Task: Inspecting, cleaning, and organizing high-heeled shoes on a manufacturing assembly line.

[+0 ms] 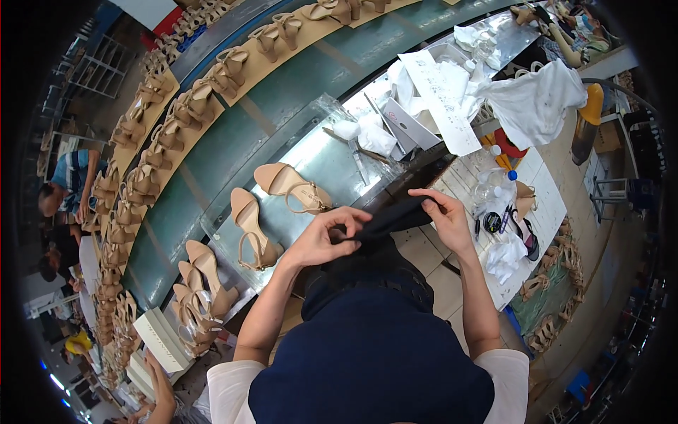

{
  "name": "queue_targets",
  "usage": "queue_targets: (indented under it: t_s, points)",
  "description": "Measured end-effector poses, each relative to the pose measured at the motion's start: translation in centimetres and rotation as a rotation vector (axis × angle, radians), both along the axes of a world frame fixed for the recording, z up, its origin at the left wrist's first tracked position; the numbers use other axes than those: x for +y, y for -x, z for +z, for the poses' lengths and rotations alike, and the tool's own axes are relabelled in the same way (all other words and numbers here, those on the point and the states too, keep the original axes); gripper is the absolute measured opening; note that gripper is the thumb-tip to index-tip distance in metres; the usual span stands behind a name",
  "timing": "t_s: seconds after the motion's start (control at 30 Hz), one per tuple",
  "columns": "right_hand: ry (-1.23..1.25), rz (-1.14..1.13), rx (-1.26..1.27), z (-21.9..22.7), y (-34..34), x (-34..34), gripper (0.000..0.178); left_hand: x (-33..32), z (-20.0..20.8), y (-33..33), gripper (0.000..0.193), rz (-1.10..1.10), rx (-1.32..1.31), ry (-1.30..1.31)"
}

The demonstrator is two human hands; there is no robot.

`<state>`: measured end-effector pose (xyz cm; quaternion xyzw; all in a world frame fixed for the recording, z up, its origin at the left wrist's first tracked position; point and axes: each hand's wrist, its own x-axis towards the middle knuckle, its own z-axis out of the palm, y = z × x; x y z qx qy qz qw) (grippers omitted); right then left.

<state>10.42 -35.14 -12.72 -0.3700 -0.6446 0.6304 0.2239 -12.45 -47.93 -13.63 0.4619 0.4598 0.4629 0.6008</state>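
A piece of black cloth (395, 218) is stretched between my two hands above my lap. My left hand (326, 237) pinches its left end between thumb and fingers. At the right end, my right hand (446, 218) grips the cloth with the thumb, its index finger reaching out along the edge. Whether this cloth joins the dark apron (367, 346) on my body, I cannot tell. Just beyond my left hand, two beige heeled sandals with ankle straps lie on the bench: one sandal (288, 185) on its side, the other sandal (248, 226) nearer.
More beige sandals (201, 283) stand at the left beside a pale box (161, 339). A curved green conveyor (233, 148) carries rows of sandals past the bench. White cloths (540, 99), papers and a side table (540, 191) with bottles are on the right. Other people work at far left.
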Motion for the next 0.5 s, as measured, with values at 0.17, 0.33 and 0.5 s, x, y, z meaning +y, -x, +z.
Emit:
queue_targets:
  t_s: [0.17, 0.33, 0.5]
  points:
    - [0.004, 0.016, 0.078, 2.5, 2.9, -0.5, 0.017, 0.6, -1.7, -1.2, 0.022, -0.091, -0.473, 0.159]
    - [-0.197, 0.197, -0.074, 4.1, 1.7, 0.5, 0.027, 0.7, -0.1, -0.6, 0.019, -0.018, -0.150, 0.169]
    - [-0.421, 0.479, -0.405, 3.4, -0.5, -0.1, 0.028, -1.1, 3.9, 0.5, 0.014, -0.020, 0.563, -0.113]
